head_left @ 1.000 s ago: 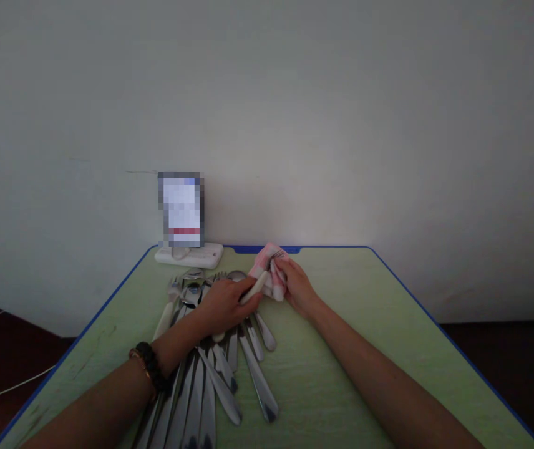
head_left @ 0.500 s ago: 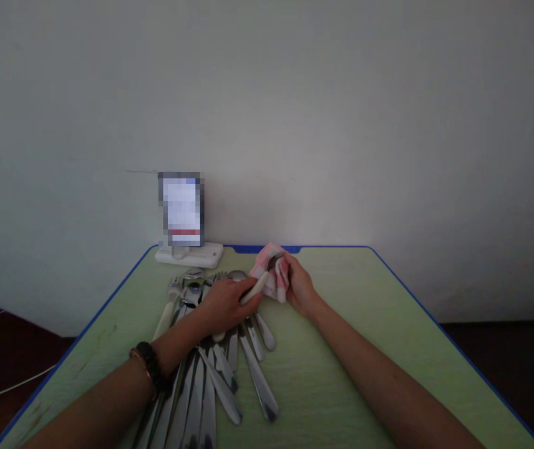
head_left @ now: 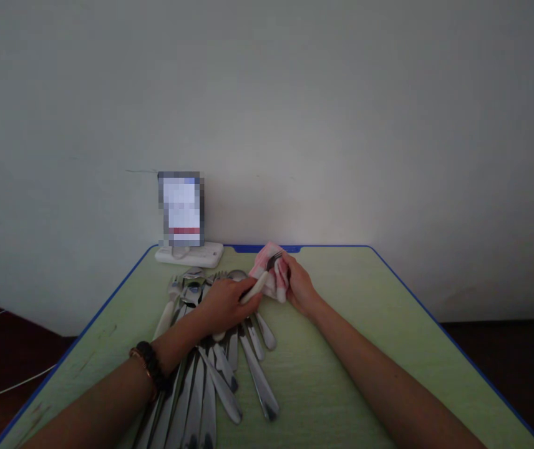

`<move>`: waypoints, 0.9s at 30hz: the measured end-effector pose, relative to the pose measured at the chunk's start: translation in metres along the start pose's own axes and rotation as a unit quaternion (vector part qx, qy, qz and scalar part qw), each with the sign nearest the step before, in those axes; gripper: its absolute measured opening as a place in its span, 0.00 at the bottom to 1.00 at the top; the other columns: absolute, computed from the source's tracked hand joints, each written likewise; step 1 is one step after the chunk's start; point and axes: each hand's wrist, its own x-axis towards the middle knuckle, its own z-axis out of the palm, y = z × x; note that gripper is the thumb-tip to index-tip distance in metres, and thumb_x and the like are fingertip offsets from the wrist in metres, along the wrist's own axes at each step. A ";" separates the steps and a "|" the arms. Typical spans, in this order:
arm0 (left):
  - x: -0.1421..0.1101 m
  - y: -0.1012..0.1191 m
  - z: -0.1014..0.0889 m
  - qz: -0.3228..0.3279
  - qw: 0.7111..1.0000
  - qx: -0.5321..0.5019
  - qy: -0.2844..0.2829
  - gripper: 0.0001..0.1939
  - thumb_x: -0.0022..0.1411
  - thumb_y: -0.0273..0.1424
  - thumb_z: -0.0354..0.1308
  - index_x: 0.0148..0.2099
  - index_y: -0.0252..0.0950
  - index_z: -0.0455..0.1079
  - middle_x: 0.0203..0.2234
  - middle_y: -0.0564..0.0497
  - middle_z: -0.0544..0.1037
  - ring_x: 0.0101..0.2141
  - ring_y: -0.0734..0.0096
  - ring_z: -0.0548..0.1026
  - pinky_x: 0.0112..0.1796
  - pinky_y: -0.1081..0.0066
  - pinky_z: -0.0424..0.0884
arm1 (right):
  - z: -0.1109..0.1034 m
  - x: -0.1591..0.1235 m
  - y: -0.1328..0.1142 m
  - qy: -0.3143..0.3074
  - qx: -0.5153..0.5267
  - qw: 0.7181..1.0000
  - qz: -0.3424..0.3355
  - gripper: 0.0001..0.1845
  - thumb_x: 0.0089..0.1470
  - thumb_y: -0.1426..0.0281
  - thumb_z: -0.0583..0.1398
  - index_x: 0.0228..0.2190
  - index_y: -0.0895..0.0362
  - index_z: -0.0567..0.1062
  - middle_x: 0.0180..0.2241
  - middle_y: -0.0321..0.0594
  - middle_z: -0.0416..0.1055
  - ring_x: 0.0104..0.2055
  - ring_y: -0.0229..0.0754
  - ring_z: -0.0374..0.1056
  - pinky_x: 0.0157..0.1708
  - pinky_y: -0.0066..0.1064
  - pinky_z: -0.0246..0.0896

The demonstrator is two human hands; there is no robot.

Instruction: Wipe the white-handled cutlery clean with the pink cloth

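Note:
A fork (head_left: 258, 285) with a cream handle is gripped in my left hand (head_left: 226, 305), its metal head pointing away and to the right. My right hand (head_left: 300, 285) is closed on a pink and white cloth (head_left: 263, 260), its fingers at the fork's tines. The cloth lies behind and around the fork's head. Under and around my left hand and forearm spreads a pile of metal cutlery (head_left: 196, 399), with spoons and forks among it. Part of the pile is hidden by my left arm.
A device with a lit, blurred screen (head_left: 181, 209) stands on a white base (head_left: 189, 255) at the table's back left. The pale green table (head_left: 342, 368) has a blue edge, and a grey wall (head_left: 323, 125) rises behind it.
Almost nothing differs. The fingers of my right hand have shifted very slightly to the left at the fork's tines; my left hand holds the fork in the same place.

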 end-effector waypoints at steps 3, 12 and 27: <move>0.000 0.000 0.000 -0.001 1.000 -0.005 0.001 0.13 0.60 0.37 0.46 0.35 0.37 0.68 0.20 0.54 0.72 0.21 0.73 0.70 0.25 0.75 0.57 | 0.000 0.000 0.001 0.001 0.006 1.000 0.007 0.14 0.40 0.57 0.62 0.20 0.55 0.70 0.20 0.31 0.67 0.26 0.36 0.62 0.33 0.30 0.60; 0.000 0.000 0.001 -0.005 1.000 0.003 0.004 0.13 0.61 0.37 0.45 0.34 0.37 0.68 0.19 0.54 0.71 0.21 0.73 0.70 0.25 0.75 0.56 | 0.000 0.001 0.001 0.004 0.037 0.999 0.032 0.14 0.36 0.57 0.64 0.20 0.56 0.71 0.19 0.30 0.67 0.25 0.36 0.61 0.34 0.29 0.61; 0.000 0.001 0.001 -0.005 1.000 0.011 0.006 0.13 0.61 0.37 0.45 0.34 0.37 0.68 0.20 0.54 0.72 0.22 0.72 0.70 0.25 0.75 0.57 | -0.001 -0.003 0.000 -0.036 -0.033 0.999 -0.007 0.18 0.40 0.53 0.61 0.20 0.55 0.69 0.18 0.30 0.64 0.23 0.35 0.59 0.28 0.29 0.57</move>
